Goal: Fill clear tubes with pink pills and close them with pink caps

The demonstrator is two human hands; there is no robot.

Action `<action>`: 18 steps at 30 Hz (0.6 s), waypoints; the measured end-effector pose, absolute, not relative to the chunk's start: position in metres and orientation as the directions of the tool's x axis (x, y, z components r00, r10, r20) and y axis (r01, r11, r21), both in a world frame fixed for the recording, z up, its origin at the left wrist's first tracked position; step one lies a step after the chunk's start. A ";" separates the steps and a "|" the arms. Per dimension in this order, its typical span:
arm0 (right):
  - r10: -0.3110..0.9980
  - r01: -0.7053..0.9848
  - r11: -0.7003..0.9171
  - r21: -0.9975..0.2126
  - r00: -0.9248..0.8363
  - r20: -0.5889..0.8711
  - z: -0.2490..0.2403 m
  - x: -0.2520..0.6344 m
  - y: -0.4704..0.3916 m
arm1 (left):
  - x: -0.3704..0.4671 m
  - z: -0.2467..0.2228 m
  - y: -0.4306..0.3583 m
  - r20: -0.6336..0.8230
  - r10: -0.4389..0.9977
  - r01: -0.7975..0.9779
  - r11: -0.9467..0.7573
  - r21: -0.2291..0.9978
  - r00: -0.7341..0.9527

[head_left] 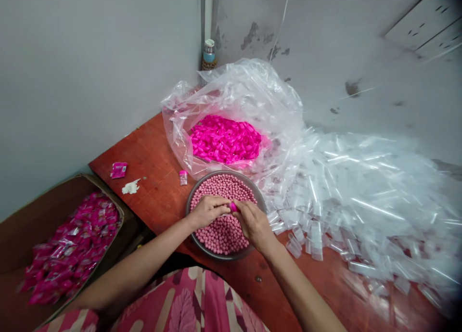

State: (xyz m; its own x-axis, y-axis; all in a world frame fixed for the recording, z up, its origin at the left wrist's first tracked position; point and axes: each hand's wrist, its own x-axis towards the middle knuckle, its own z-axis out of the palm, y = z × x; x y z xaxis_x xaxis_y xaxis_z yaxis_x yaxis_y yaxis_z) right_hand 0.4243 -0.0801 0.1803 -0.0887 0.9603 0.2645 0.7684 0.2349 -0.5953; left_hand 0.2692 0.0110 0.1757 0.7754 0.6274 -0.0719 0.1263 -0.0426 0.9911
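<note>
Both hands meet over a grey bowl [260,211] filled with small pink balls [224,238]. My right hand [253,222] is closed, its thumb and fingertips pinching a bright pink plastic cap [233,207]. Against that cap, my left hand [208,211] is closed too, and a pale, clear sliver of a small container [224,215] shows by its fingertips. Most of that container is hidden by the fingers. Left of the bowl stands a small clear container with a pink cap [183,178], with pink balls inside.
Behind the bowl, a clear plastic bag [249,86] lies open around many pink caps [225,139]. Numerous clear containers [317,240] spread over the red table [159,154] at right. A pink packet [119,170] lies at left; a cardboard box [43,202] holds pink packets [77,245].
</note>
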 end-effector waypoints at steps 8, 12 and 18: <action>0.949 -0.097 -0.120 -0.988 0.281 -0.143 0.191 0.438 -0.080 | 0.289 0.173 -0.014 -0.368 0.708 -0.282 0.621 0.732 0.603; 0.916 -0.399 -0.114 -0.910 0.312 -0.252 0.177 0.429 -0.092 | 0.286 0.173 -0.014 -0.349 0.712 -0.218 0.573 0.790 0.609; 0.901 -0.479 -0.272 -0.835 0.178 -0.396 0.191 0.426 -0.084 | 0.277 0.177 -0.007 -0.146 0.689 0.069 0.138 0.988 0.710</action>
State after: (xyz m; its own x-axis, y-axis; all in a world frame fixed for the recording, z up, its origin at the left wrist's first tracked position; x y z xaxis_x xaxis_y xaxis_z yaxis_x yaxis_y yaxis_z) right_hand 0.4259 -0.0842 0.1914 0.1784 0.9007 -0.3962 -0.4789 -0.2723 -0.8346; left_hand 0.2773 -0.0072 0.1766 0.7100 0.6889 -0.1461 0.0694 0.1380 0.9880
